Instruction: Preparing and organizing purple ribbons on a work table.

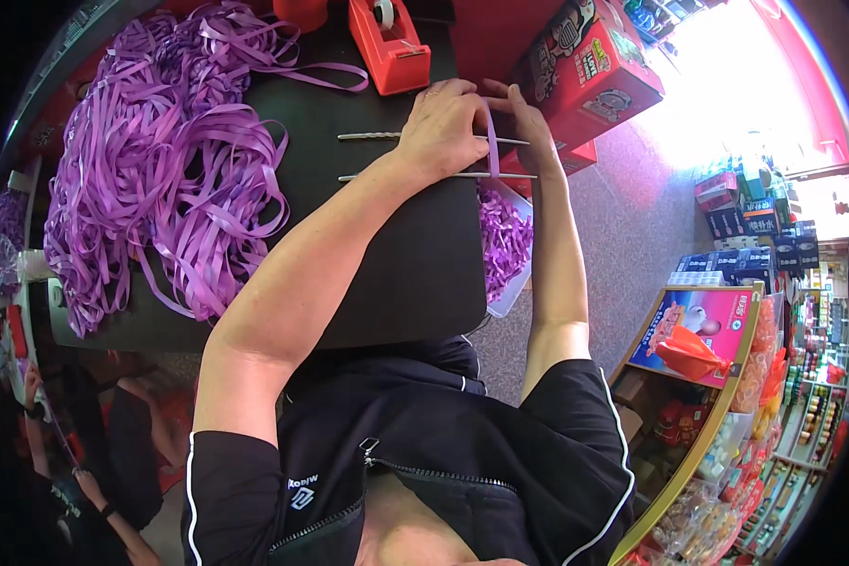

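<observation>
Ribbon strip point(493, 151), purple and narrow, stretched between the two hands and the nearer metal rod point(467, 175), just past the right edge of the dark surface point(406, 274). Seen crossing the farther, twisted-looking rod point(368, 136) on the way; cannot tell whether wound around either rod or only laid across. Both rods roughly parallel, lying side to side, ends projecting beyond the edge.

Left hand point(448, 127) over the rods, back uppermost, fingers curled into a narrow grip beside the strip; fingertips partly hidden, so cannot tell whether pinching it. Right hand point(526, 118) just beyond the strip, off the surface's edge, fingers and thumb pointing left toward it; grip narrow, hold on the strip impossible to make out.

To the left, on the surface, a large tangled heap of purple ribbon point(113, 179), with one loop reaching toward a red tape dispenser point(391, 66). Below the right edge, a clear container point(513, 294) with short purple pieces point(505, 241). Farther right, a red printed box point(594, 75).
</observation>
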{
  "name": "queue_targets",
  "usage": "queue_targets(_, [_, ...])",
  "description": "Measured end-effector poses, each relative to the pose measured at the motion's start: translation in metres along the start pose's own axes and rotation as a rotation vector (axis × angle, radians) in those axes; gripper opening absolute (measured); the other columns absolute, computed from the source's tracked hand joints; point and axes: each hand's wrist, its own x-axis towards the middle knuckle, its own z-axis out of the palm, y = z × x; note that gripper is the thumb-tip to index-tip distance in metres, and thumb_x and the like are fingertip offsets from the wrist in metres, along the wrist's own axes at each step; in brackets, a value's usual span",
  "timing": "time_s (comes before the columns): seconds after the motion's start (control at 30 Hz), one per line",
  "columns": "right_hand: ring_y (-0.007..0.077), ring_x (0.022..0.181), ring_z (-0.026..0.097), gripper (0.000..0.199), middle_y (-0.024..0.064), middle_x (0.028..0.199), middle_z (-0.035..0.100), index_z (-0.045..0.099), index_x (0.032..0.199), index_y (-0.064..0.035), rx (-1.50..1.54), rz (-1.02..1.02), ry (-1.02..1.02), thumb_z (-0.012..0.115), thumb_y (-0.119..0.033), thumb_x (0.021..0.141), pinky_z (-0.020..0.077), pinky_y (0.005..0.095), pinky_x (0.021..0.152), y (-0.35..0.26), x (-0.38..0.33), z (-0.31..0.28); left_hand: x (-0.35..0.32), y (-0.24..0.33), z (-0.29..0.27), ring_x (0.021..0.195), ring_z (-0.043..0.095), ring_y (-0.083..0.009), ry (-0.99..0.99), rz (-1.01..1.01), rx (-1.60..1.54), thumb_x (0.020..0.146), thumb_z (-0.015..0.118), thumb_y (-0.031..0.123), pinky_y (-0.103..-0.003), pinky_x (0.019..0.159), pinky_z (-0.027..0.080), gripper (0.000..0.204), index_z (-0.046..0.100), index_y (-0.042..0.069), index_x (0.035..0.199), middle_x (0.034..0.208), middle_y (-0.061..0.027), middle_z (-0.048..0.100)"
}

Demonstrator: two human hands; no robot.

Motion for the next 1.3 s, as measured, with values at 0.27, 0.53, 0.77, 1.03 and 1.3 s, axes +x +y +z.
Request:
queue_targets(0.27, [0.0262, 0.106, 0.057, 0.038, 0.0135, 0.117, 0.059, 0.051, 0.124, -0.0024, -0.707, -0.278, -0.036, 0.044, -0.024, 0.093, 0.0434, 0.0352, 0.091, 0.045, -0.045, -0.014, 0.001, 0.003, -0.001, 0.126, 0.041, -0.0322, -0.017, 0.027, -0.008, 0.066, 0.069, 0.017, -0.042, 0.105, 0.031, 0.017, 0.073, 0.011, 0.081, 0.13, -0.0147, 0.05])
queue_targets(0.53, [0.0222, 0.112, 0.052, 0.047, 0.0119, 0.117, 0.056, 0.06, 0.113, 0.0037, -0.39, 0.012, 0.187, 0.032, -0.032, 0.101, 0.036, 0.0323, 0.099, -0.009, -0.148, 0.051, -0.002, 0.0, -0.002, 0.129, 0.037, -0.0299, -0.075, 0.014, 0.039, 0.068, 0.066, 0.021, -0.042, 0.107, 0.027, 0.019, 0.073, 0.014, 0.084, 0.129, -0.0124, 0.051])
queue_targets(0.77, [0.0184, 0.104, 0.055, 0.043, 0.0105, 0.109, 0.062, 0.059, 0.114, 0.0064, -0.002, 0.117, 0.103, 0.037, -0.028, 0.101, 0.0379, 0.0311, 0.096, -0.022, -0.151, 0.042, -0.001, 0.0, 0.0, 0.129, 0.038, -0.0297, -0.08, 0.032, 0.036, 0.067, 0.065, 0.021, -0.042, 0.107, 0.027, 0.022, 0.072, 0.014, 0.086, 0.129, -0.0114, 0.052])
queue_targets(1.03, [0.0083, 0.073, 0.053, 0.038, 0.0001, 0.086, 0.065, 0.07, 0.097, -0.0047, 0.115, 0.445, 0.113, 0.052, -0.038, 0.095, 0.0417, 0.0248, 0.067, -0.055, -0.136, 0.033, 0.007, 0.009, -0.011, 0.125, 0.042, -0.0278, -0.218, 0.001, 0.06, 0.068, 0.066, 0.022, -0.04, 0.104, 0.031, 0.023, 0.072, 0.014, 0.089, 0.126, -0.0116, 0.055])
queue_targets(1.3, [0.0057, 0.067, 0.047, 0.047, -0.0048, 0.083, 0.061, 0.069, 0.094, -0.0101, 0.088, 0.577, -0.035, 0.046, -0.051, 0.093, 0.0331, 0.0214, 0.055, -0.059, -0.122, 0.019, 0.003, 0.053, -0.035, 0.086, 0.064, -0.0205, -0.103, -0.257, -0.341, 0.079, 0.061, 0.012, -0.032, 0.079, 0.05, 0.031, 0.062, -0.003, 0.106, 0.093, -0.0138, 0.067])
